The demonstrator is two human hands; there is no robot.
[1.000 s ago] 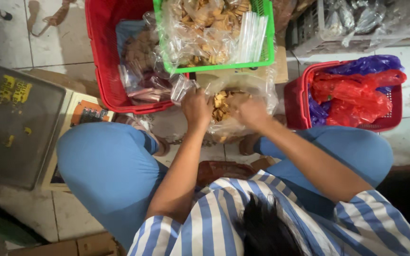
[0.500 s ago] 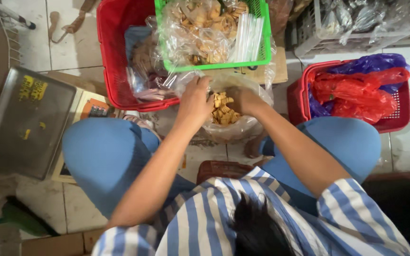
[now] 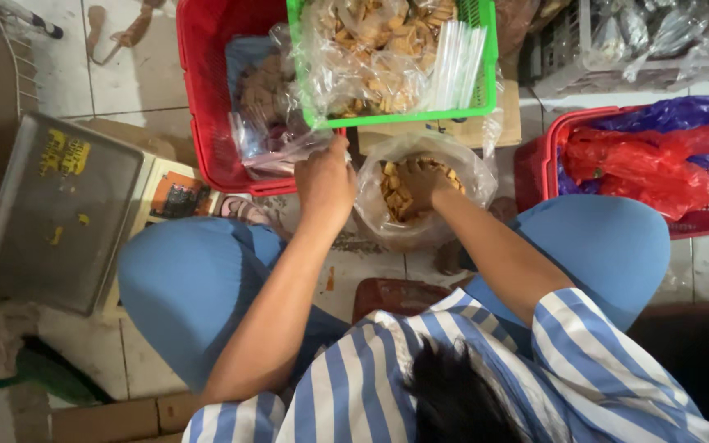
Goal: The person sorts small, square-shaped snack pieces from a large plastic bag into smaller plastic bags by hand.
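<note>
At the far left of the frame a weighing scale [image 3: 59,209] sits on the tiled floor [image 3: 116,66], its steel pan bare, so nothing looks to have been weighed at this moment.

Right of it, toward the upper middle, a red basket [image 3: 207,98] holds clear bags of dark snacks. Overlapping its right edge at the top centre is a green basket [image 3: 486,74], heaped with pale fried crackers in loose plastic and a sheaf of unused clear bags [image 3: 457,61] along its right side.

Just below the green basket, the left hand [image 3: 326,180] is closed, pinching the rim of a clear plastic bag [image 3: 461,184] and holding its mouth up. That bag stands on the floor in the middle of the frame, between the person's blue-clad knees. The right hand [image 3: 420,176] is sunk inside it among the crackers [image 3: 395,197]; its fingers are partly hidden, so whether it is gripping a handful or loose I cannot tell.

Judging by the level, the bag looks roughly half full and unsealed, with plenty of stock left in the green basket.

At the far right, a smaller red basket [image 3: 699,221] holds red and purple plastic bags.
</note>
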